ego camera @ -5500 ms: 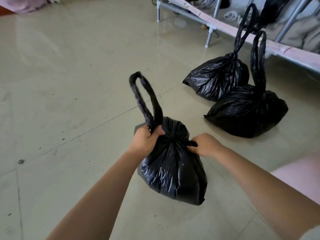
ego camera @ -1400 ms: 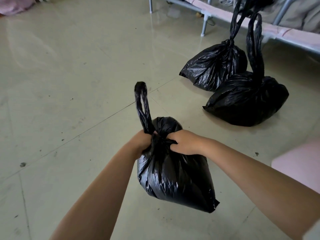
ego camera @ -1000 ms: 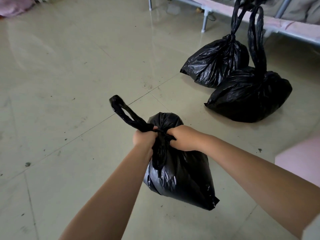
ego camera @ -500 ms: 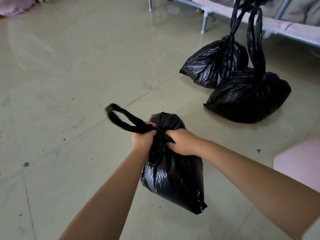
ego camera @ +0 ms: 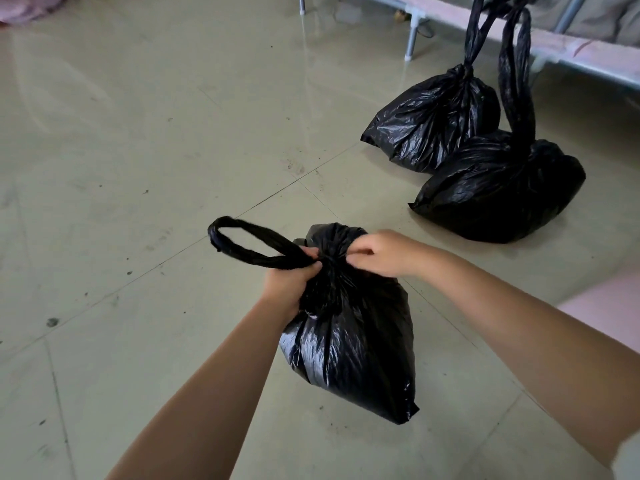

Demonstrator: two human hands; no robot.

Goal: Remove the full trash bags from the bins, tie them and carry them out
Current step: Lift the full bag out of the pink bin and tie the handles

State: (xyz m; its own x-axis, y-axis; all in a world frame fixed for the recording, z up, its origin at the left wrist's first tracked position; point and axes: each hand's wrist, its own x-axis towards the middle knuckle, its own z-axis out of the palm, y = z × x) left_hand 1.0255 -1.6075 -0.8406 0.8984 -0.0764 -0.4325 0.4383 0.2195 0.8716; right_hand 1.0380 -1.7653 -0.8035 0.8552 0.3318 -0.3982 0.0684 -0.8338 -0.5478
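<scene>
A pale tiled floor (ego camera: 145,140) is being used as the work area, with a metal bed frame (ego camera: 412,39) at the far edge. Two tied bags (ego camera: 436,123) (ego camera: 498,192) are standing there, touching. A third trash bag (ego camera: 349,337) is being tied: its twisted loop (ego camera: 242,247) is being gripped at the neck by the left hand (ego camera: 291,282), fingers curled; the knot is being pinched by the right hand (ego camera: 384,252). Carrying out appears to be pending.

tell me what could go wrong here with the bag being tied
1. The right hand only pinches at the knot; if it is left loose, the bag could reopen when carried.
2. The left hand holds the twisted loop, so a hard pull might stretch or tear the thin plastic.
</scene>
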